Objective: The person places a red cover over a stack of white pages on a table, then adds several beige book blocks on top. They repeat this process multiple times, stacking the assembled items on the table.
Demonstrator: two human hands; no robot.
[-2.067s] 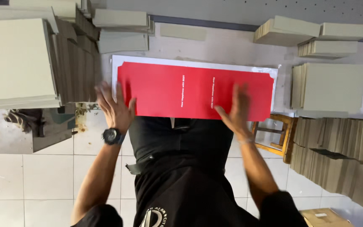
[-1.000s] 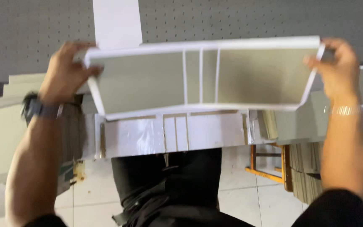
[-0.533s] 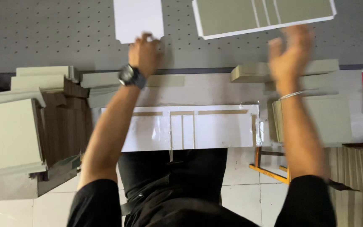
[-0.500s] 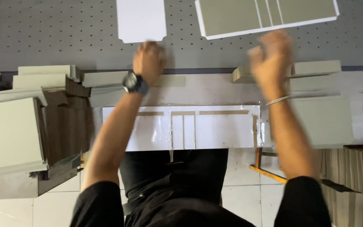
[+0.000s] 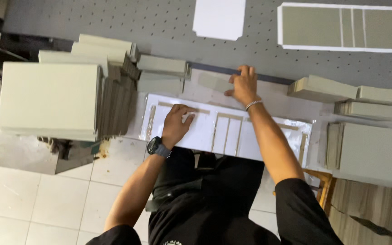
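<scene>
We see a white sheet (image 5: 205, 131) lying flat at the near edge of the table (image 5: 268, 97), its long axis running left to right along that edge. Its surface looks glossy, with thin tan strips showing in a frame pattern and two upright bars near its middle.

Our left hand (image 5: 176, 123) rests on the left part of the sheet, fingers loosely curled and pressing down, gripping nothing; a dark watch (image 5: 158, 147) sits on that wrist. Our right hand (image 5: 242, 85) reaches past the sheet's far edge and lies on a small grey board piece (image 5: 213, 81), fingers spread flat, with a thin bracelet (image 5: 252, 104) at the wrist.

Stacks of plain grey board (image 5: 51, 100) stand at the table's left end, matte and square-cut, with more stacks (image 5: 368, 147) at the right end. Beyond the table's far edge, a grey dotted surface (image 5: 159, 27) carries a white sheet with clipped corners (image 5: 218, 18) and a long grey-green panel with a white border (image 5: 345, 27), its long axis also left to right. Pale tiles (image 5: 32, 199) cover the floor.
</scene>
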